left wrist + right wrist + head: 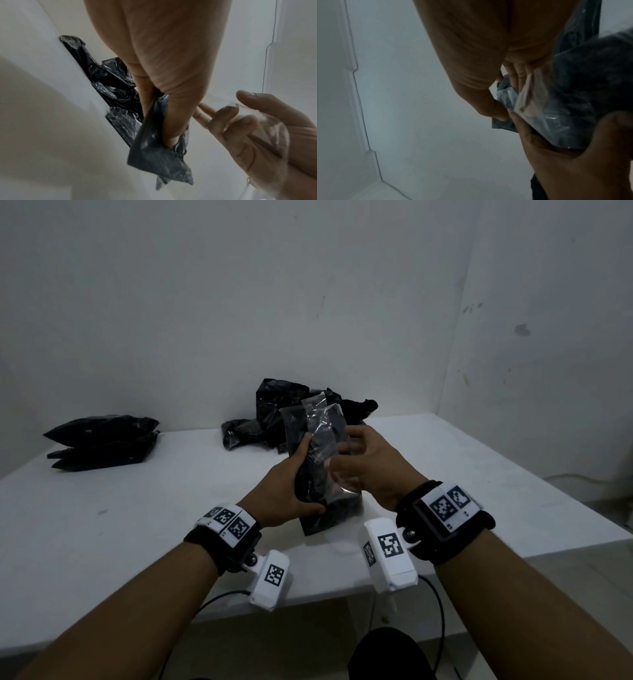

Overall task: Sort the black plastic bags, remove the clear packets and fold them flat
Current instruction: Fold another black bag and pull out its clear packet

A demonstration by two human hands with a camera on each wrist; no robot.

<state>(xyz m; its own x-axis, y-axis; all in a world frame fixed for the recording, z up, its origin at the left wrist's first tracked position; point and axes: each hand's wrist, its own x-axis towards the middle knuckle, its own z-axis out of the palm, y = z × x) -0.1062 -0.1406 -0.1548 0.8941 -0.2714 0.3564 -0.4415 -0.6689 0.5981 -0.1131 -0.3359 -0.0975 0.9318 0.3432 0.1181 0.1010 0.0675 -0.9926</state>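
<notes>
Over the middle of the white table (pixel 137 525) my left hand (pixel 303 474) grips a black plastic bag (pixel 325 511) held upright, fingers curled round its middle. A clear packet (pixel 320 422) covers the bag's upper part. My right hand (pixel 349 450) holds this clear packet from the right. In the right wrist view its thumb and fingers (pixel 513 75) pinch the clear packet (pixel 530 102) at its edge, beside the black bag (pixel 599 81). The left wrist view shows my left fingers (pixel 173 121) clamped on the black bag (pixel 154 155) and clear film (pixel 274 129) across my right hand (pixel 240 121).
A loose heap of crumpled black bags (pixel 270 412) lies at the back of the table against the wall. A stack of flat folded black bags (pixel 102 441) sits at the back left. The table's right edge (pixel 548 491) is close to my right wrist.
</notes>
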